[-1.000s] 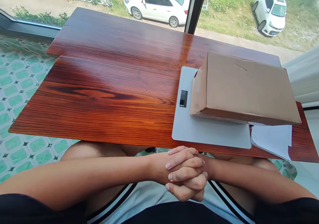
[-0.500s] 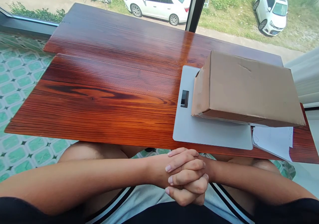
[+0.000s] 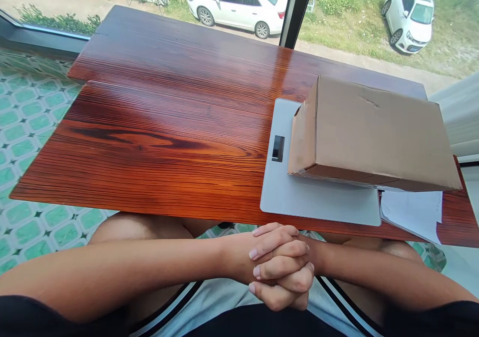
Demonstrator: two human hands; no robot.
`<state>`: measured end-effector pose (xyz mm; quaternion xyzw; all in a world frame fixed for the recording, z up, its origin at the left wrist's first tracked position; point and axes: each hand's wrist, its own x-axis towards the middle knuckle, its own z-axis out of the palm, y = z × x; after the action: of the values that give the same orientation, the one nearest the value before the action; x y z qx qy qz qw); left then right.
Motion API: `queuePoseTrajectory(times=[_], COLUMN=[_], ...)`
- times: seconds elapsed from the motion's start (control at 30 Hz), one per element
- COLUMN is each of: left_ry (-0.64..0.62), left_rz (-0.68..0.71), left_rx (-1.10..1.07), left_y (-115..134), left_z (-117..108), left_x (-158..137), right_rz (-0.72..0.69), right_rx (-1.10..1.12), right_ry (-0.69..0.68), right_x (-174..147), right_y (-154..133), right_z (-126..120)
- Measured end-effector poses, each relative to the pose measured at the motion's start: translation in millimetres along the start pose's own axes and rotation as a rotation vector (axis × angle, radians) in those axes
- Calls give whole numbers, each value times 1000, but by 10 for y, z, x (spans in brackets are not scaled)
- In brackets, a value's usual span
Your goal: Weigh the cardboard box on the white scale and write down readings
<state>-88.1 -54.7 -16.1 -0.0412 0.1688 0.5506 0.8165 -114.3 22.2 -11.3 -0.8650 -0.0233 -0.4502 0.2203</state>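
My left hand [image 3: 242, 258] and my right hand [image 3: 280, 266] are clasped in my lap, just in front of the table's near edge. Their fingers are interlaced and closed over each other. No object shows in either hand; the palms are hidden. Beyond them, on the right half of the table, lies a flat grey scale [image 3: 318, 201] with a small dark display [image 3: 278, 149] on its left side. A closed brown cardboard box [image 3: 377, 132] rests on the scale and overhangs it to the right. Both hands are apart from the scale and box.
The glossy reddish-brown wooden table [image 3: 157, 147] has two offset boards. White sheets of paper [image 3: 411, 212] lie partly under the box, at the right. A window frame post [image 3: 297, 12] stands behind the table, with a white curtain [image 3: 458, 117] at the right.
The whole view has shifted very slightly to the right. My hands stay clasped, and the box and scale have not moved on the table.
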Motion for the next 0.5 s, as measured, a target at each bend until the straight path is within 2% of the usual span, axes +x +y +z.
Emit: queuePoseTrajectory(times=[0.2,0.3,0.4,0.5], left_ry=[-45,-109,-282,-594], left_rz=[-238,-370,-427,-458], left_rx=[-169,-280,-413,-620], left_y=[25,92,89,-18], left_z=[-2,-29,-63,-82], left_x=[-40,-37,41,171], right_rz=[-51,-53,-45,-74], right_rx=[11,27,47,72], right_ry=[-29,-20,-52,-206], right_x=[31,53,46,23], right_y=[7,0,38,142], right_z=[-9,-17,-51,-118])
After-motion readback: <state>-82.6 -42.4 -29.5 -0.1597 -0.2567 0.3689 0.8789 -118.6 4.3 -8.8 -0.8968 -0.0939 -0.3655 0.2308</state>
